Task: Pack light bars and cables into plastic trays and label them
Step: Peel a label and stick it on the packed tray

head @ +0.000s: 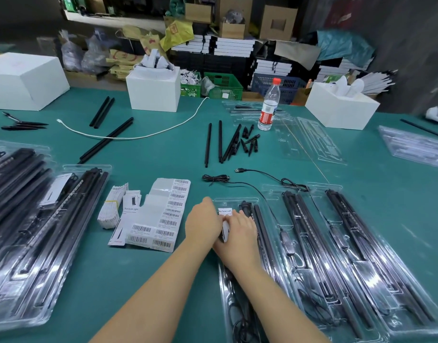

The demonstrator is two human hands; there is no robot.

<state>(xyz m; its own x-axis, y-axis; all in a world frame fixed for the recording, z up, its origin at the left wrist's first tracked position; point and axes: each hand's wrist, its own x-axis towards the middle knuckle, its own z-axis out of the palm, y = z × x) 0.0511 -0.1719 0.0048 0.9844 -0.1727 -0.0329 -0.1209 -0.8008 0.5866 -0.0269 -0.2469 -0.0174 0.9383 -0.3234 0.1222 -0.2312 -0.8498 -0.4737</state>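
At your far left lay a stack of filled clear plastic trays [27, 219] holding black light bars, resting on the green table [148, 167]. Just right of them sat a rubber-banded bundle of white paper leaflets [111, 206], and beside that a white sheet of barcode labels [163, 214], partly peeled.

Your left hand [205, 226] rested at the left edge of the clear plastic tray in front of you [237, 280], fingers curled down onto a small white instruction card [225, 219] printed "Grow Light". Your right hand [240, 233] crossed close against it, fingers bent over the same card, pressing it onto the tray's upper part. Whether either hand truly pinched the card or only pressed on it could not be told. A black light bar [260, 226] lay in that tray just right of your right hand.

Further right, two more clear packed trays [361, 256] lay side by side, each holding black bars. A loose black USB cable [257, 173] ran across the table behind them. Beyond stood loose black rods and spikes [232, 142], a clear water bottle with a red cap [270, 105], and empty clear trays [312, 142].
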